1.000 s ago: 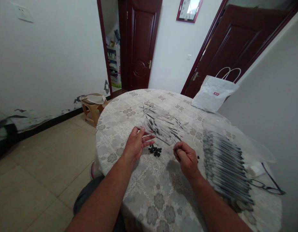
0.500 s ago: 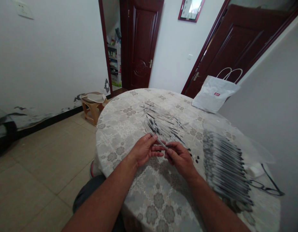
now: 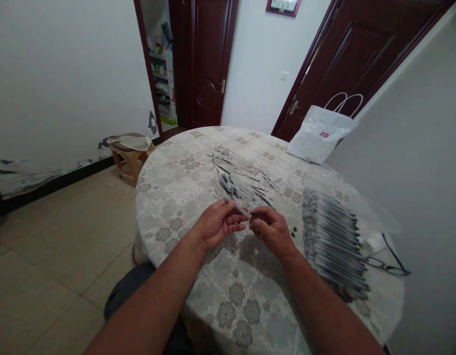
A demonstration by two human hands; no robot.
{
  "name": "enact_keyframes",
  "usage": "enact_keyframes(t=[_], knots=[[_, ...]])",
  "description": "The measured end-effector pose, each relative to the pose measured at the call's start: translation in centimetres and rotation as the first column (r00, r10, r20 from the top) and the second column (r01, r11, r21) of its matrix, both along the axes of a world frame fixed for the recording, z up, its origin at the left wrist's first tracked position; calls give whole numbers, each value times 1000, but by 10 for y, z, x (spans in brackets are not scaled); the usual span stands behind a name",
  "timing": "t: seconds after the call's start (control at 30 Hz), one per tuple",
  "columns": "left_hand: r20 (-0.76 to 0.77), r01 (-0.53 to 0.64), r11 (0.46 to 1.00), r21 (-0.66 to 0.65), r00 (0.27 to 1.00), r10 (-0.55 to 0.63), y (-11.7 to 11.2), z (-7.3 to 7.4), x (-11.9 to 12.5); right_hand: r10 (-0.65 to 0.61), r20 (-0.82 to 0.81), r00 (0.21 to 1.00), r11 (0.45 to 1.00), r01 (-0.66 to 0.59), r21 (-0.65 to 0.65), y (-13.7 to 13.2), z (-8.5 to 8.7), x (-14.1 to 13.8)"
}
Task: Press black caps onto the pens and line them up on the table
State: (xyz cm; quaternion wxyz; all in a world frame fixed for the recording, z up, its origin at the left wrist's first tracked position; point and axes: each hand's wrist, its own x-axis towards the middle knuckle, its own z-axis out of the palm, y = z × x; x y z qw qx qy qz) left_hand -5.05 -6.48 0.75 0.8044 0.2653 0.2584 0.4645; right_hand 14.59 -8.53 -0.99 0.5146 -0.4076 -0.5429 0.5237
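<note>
My left hand (image 3: 214, 226) and my right hand (image 3: 270, 231) meet over the round table (image 3: 183, 197), both pinched on one thin white pen tube (image 3: 241, 211) that slants between them. Just beyond the hands lies a loose heap of pen tubes (image 3: 239, 182), white with black tips. A few small black caps (image 3: 295, 230) lie to the right of my right hand. Further right, a long neat row of finished pens (image 3: 333, 236) rests on clear plastic.
A white paper bag (image 3: 317, 140) with handles stands at the table's far right edge. A black cable (image 3: 389, 256) trails off the right side by the wall. A small wooden stool (image 3: 130, 150) stands on the tiled floor at left. Dark doors are behind.
My left hand lifted a tube from the heap and my right hand moved left from the caps to meet it. The view has tilted slightly down and right.
</note>
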Motion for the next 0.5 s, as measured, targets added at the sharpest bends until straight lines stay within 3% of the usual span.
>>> enact_keyframes(t=[0.1, 0.2, 0.23, 0.3, 0.5], knots=[[24, -125, 991, -53, 992, 126, 6, 0, -5, -201, 120, 972, 978, 192, 82, 5, 12, 14], [25, -246, 964, -101, 968, 249, 11, 1, -9, -514, 372, 773, 854, 422, 304, 11, 24, 35], [17, -271, 956, -110, 961, 275, 13, 2, -10, -568, 463, 681, 821, 424, 384, 13, 27, 42], [-2, -303, 946, -119, 952, 305, 14, 3, -10, -578, 625, 524, 815, 337, 471, 17, 28, 55], [-30, -379, 918, -119, 925, 378, 14, 6, -8, -354, 895, 272, 933, 41, 357, 20, 16, 72]])
